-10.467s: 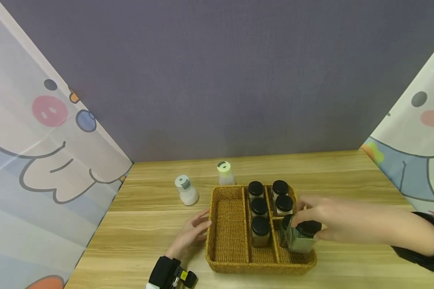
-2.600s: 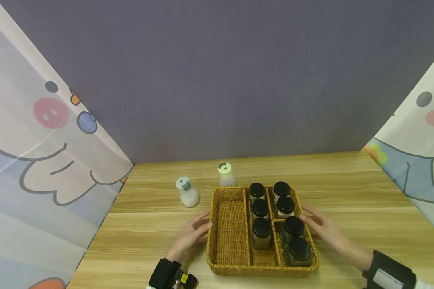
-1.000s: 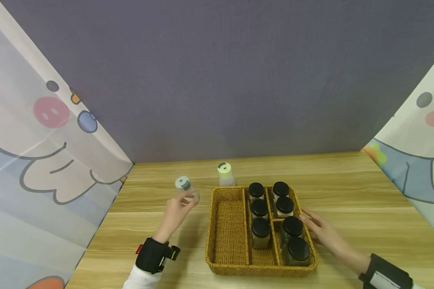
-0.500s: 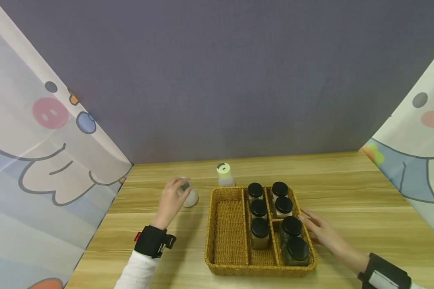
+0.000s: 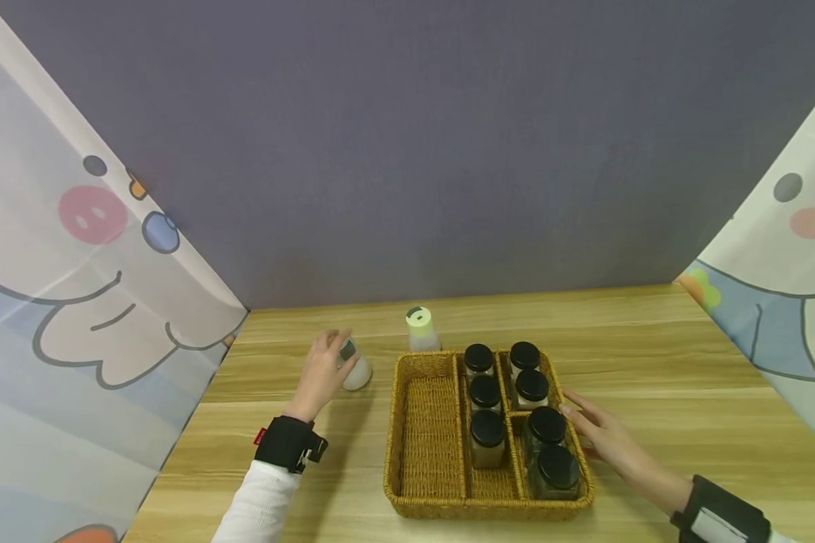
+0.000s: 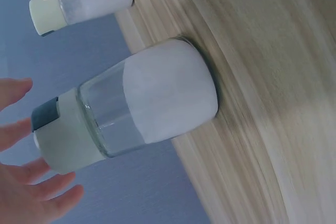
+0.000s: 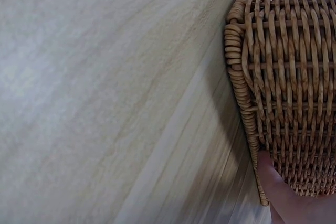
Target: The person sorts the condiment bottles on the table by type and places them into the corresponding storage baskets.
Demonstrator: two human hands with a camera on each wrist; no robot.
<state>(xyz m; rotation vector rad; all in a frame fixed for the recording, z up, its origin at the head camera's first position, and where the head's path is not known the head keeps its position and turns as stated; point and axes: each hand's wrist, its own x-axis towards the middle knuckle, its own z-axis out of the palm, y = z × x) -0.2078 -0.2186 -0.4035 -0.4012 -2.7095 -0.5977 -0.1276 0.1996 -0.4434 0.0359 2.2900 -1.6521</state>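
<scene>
A glass seasoning bottle [image 6: 152, 98] with a pale green cap and white contents stands upright on the table. My left hand [image 5: 318, 377] is around its cap [image 6: 71, 135]. In the left wrist view the thumb stands apart from the cap and the fingers are loosely spread behind it; whether any touches is unclear. My right hand [image 5: 607, 441] rests against the right side of a wicker basket [image 5: 426, 501], its thumb [image 7: 273, 182] on the weave. Several black-lidded jars [image 5: 487, 430] stand in the basket's middle and right compartments; the left compartment holds nothing.
A second bottle [image 5: 422, 329] with a yellow-green cap stands behind the basket's back left corner. A grey panel [image 5: 462, 151] closes off the back of the wooden table [image 5: 652, 339]. Cartoon-printed sheets [image 5: 75, 317] hang at both sides.
My left hand has left the basket's left side and come up to the cap of the left bottle. Earlier, my right hand set a jar in the front right compartment, then settled on the basket's side.
</scene>
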